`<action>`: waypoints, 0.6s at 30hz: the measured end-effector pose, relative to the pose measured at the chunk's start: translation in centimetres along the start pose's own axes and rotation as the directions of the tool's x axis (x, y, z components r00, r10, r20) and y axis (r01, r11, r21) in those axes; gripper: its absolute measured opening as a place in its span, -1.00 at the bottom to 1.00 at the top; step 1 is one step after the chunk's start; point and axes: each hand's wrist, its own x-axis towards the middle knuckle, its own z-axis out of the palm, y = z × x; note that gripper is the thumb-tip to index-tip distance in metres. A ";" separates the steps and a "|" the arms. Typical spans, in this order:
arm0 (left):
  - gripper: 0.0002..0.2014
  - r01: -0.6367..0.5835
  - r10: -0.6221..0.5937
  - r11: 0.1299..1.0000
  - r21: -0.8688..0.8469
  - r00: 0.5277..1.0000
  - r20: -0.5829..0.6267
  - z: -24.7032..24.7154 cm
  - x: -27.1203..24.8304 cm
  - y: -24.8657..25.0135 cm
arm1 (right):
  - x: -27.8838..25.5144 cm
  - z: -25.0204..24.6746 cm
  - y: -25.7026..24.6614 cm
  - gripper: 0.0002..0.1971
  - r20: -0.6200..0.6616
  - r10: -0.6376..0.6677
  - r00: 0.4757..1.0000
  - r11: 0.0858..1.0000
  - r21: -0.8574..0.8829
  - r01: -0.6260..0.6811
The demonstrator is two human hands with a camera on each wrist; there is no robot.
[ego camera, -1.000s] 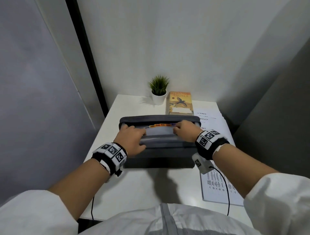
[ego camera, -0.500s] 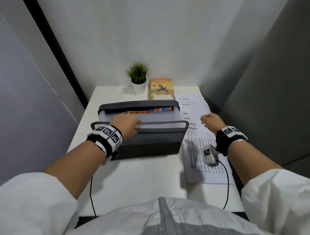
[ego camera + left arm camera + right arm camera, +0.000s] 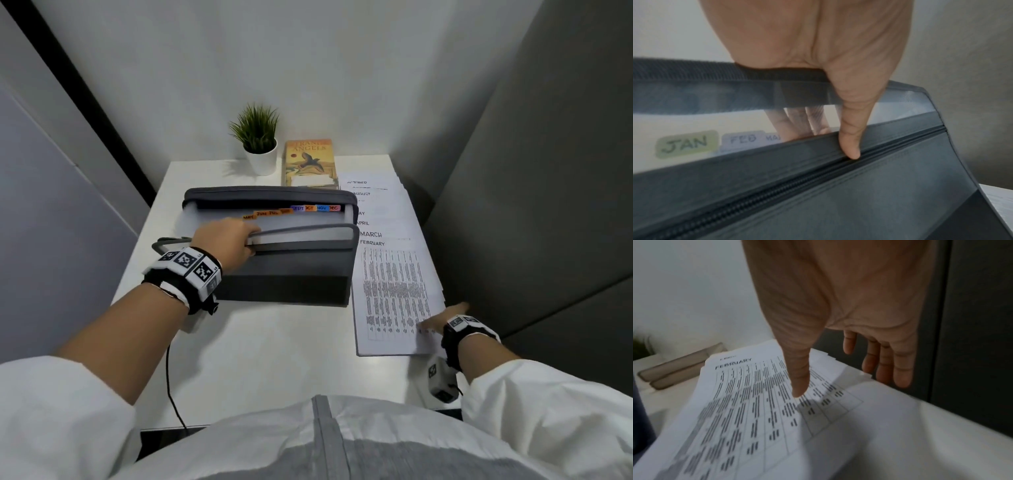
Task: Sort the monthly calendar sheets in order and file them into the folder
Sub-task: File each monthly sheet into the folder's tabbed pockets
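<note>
A grey accordion folder [image 3: 274,270] stands open on the white table [image 3: 274,359], showing coloured month tabs [image 3: 310,208]. My left hand [image 3: 239,236] grips its front wall, fingers inside and thumb outside by the zipper [image 3: 777,193]. Behind the translucent divider I read the JAN tab [image 3: 686,144] and FEB tab [image 3: 744,138], next to my left hand [image 3: 835,142]. To the folder's right lies a fanned stack of calendar sheets [image 3: 394,294], with FEBRUARY [image 3: 733,363] on top. My right hand [image 3: 442,320] is open over the stack's near right corner, holding nothing. Its thumb [image 3: 799,386] points down at the top sheet.
A small potted plant [image 3: 260,144] and a book [image 3: 310,161] stand at the table's far edge behind the folder. A dark partition wall [image 3: 548,205] rises close along the table's right side. Grey panels [image 3: 51,205] close off the left.
My right hand left the folder, crossed to the sheet stack, then drew back to its near right corner. My left hand stayed on the folder's front wall.
</note>
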 end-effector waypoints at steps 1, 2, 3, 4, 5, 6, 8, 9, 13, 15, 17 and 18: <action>-0.81 0.004 -0.004 1.000 -0.005 1.000 0.002 0.0 0.0 0.0 | 0.2 0.3 0.1 -0.05 -0.016 0.012 1.000 1.000 0.015 -0.012; -0.80 0.007 -0.007 1.000 -0.008 1.000 0.008 -0.1 -0.1 0.1 | 0.2 0.6 0.2 -0.02 -0.032 0.024 0.999 1.000 0.017 -0.023; -0.79 0.007 -0.007 1.000 -0.007 1.000 0.013 -0.2 -0.1 0.1 | 0.3 0.8 0.2 -0.01 -0.046 0.029 0.999 0.999 0.024 -0.027; -0.79 0.008 -0.008 1.000 -0.004 1.000 0.016 -0.2 -0.2 0.2 | 0.4 0.9 0.2 -0.02 -0.052 0.035 0.998 0.999 0.037 -0.033; -0.80 0.011 -0.011 1.000 -0.002 1.000 0.014 -0.3 -0.2 0.3 | 0.4 1.0 0.1 -0.04 -0.054 0.039 0.998 0.998 0.050 -0.037; -0.82 0.015 -0.015 1.000 -0.002 1.000 0.009 -0.4 -0.3 0.3 | 0.5 1.1 0.0 -0.06 -0.058 0.047 0.997 0.998 0.055 -0.044; -0.86 0.023 -0.023 1.000 0.000 1.000 0.000 -0.4 -0.4 0.5 | 0.7 1.1 -0.2 -0.10 -0.068 0.072 0.995 0.996 0.055 -0.068; -0.87 0.026 -0.026 1.000 0.002 1.000 -0.003 -0.4 -0.4 0.6 | 0.7 1.1 -0.3 -0.12 -0.065 0.077 0.995 0.996 0.051 -0.074; -0.90 0.032 -0.032 0.999 0.003 0.999 0.001 -0.3 -0.5 0.5 | 0.7 1.0 0.0 -0.20 -0.034 0.073 0.997 0.997 0.037 -0.072; -0.90 0.034 -0.034 0.999 0.006 0.999 0.008 -0.2 -0.4 0.4 | 0.9 1.1 0.2 -0.14 -0.023 0.028 0.999 0.995 0.095 -0.026; -0.92 0.034 -0.034 0.999 0.007 0.999 0.005 -0.1 -0.3 0.3 | 0.9 1.2 0.0 -0.08 -0.062 -0.023 0.998 0.990 0.138 0.031; -0.93 0.035 -0.035 0.999 0.005 0.999 0.005 -0.1 -0.3 0.3 | 0.6 1.1 -0.2 -0.11 -0.071 -0.030 0.997 0.993 0.115 0.038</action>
